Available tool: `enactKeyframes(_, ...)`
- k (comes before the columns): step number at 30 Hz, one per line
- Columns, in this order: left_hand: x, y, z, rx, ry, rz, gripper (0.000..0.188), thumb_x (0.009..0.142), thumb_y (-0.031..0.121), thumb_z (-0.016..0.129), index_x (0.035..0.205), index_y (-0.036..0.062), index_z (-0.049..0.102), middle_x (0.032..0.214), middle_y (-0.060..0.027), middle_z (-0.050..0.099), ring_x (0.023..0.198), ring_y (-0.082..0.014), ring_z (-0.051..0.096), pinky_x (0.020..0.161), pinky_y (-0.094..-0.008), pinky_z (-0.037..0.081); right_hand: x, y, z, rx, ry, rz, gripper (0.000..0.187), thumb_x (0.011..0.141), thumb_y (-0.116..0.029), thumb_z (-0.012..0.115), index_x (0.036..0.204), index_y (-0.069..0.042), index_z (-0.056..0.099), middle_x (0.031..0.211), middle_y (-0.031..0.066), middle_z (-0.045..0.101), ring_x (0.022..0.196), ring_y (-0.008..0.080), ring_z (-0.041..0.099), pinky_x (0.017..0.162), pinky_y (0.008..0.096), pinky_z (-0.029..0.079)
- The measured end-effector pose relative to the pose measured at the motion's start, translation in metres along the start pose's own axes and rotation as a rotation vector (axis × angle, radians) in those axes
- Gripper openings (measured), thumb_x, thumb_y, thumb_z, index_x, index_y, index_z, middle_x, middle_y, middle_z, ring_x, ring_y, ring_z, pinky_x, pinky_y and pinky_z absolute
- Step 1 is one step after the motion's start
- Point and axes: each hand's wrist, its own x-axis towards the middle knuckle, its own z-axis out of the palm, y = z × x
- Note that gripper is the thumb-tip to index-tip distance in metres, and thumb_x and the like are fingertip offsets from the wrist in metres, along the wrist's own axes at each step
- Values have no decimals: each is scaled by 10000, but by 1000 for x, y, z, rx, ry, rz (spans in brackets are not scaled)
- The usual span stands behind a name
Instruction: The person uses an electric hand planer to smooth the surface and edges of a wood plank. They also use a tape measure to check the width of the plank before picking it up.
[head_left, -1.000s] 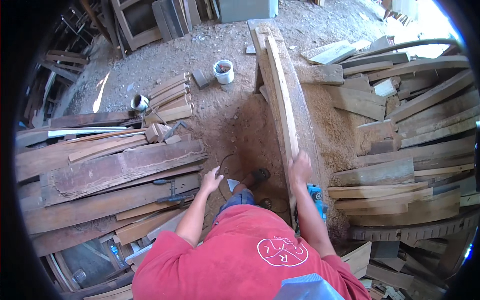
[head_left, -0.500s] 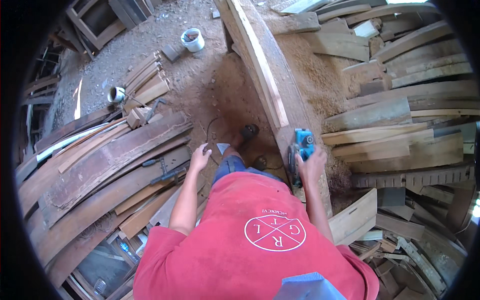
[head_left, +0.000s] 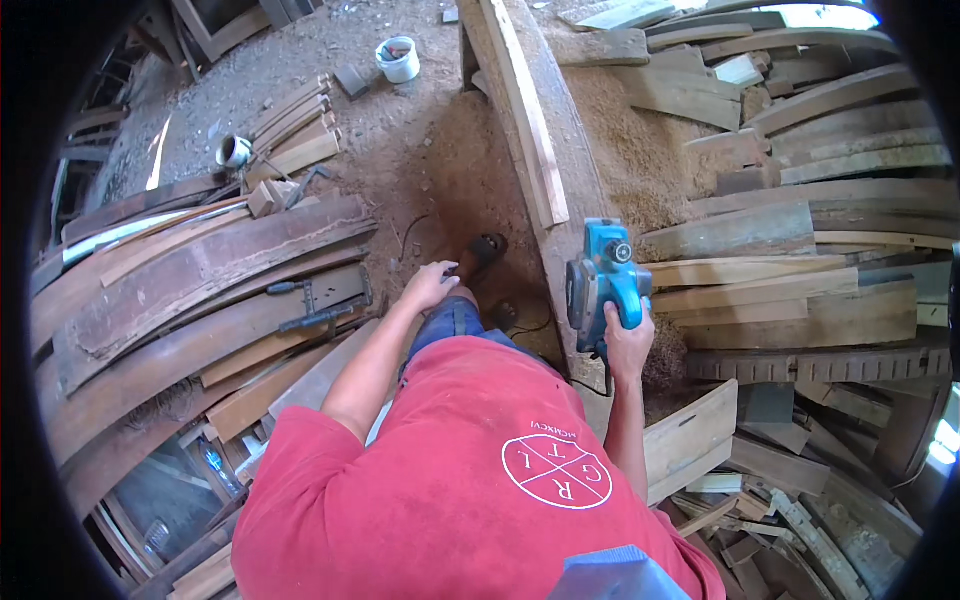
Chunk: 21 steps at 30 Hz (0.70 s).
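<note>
My right hand [head_left: 628,340] grips the rear handle of a teal electric hand planer [head_left: 606,275], its fingers wrapped round it. The planer is held beside and partly over the near end of a long wooden bench plank [head_left: 572,130]; whether it touches the plank is hard to tell. A narrow pale wood strip [head_left: 530,125] lies lengthwise on that plank, its near end just ahead of the planer. Over my leg, near the knee, my left hand [head_left: 430,286] has its fingers loosely apart and nothing visible in them. A dark cord [head_left: 590,388] hangs below the planer.
Stacked boards [head_left: 210,255] lie on the left, with black clamps [head_left: 315,318] on them. More planks [head_left: 780,270] and offcuts fill the right. A white bucket [head_left: 398,62] and a tipped pot [head_left: 234,152] stand on the dusty floor ahead. Sawdust [head_left: 640,150] lies right of the bench.
My right hand has raised the planer, which now looks larger and turned more toward me. My left hand has moved right and slightly up, over my leg. The view has shifted a little.
</note>
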Motion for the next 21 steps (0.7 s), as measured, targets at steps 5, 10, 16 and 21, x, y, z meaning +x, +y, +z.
enactKeyframes(5, 1, 25, 22, -83, -54, 57, 459, 980, 320, 693, 1357, 60, 670, 1274, -237, 705, 1206, -393, 666, 1054, -473, 517, 6, -52, 10, 73, -123, -38, 209, 895, -172, 831, 984, -46, 689, 699, -22, 602, 535, 62, 526, 486, 258, 418)
enactKeyframes(10, 2, 48, 28, -194, -56, 130, 416, 982, 333, 693, 1312, 80, 700, 1247, -200, 727, 1174, -374, 689, 1027, -454, 534, -3, -56, 26, 82, -212, 6, 317, 837, -181, 886, 1066, -32, 726, 825, -4, 669, 647, 81, 560, 594, 270, 449)
enactKeyframes(16, 16, 32, 4, -104, -151, 126, 395, 1016, 310, 654, 1316, 55, 688, 1259, -201, 725, 1187, -363, 688, 1028, -424, 526, -29, -24, 16, 45, -93, 210, 371, 845, -210, 896, 1108, -15, 722, 926, 33, 702, 843, 141, 639, 789, 328, 524)
enactKeyframes(21, 47, -10, -38, -71, -149, 60, 382, 1004, 293, 650, 1286, 44, 713, 1272, -187, 729, 1191, -343, 695, 1032, -415, 530, -32, -43, 11, -83, 58, 255, 365, 871, -206, 861, 1157, -25, 724, 923, 58, 732, 837, 158, 650, 792, 353, 528)
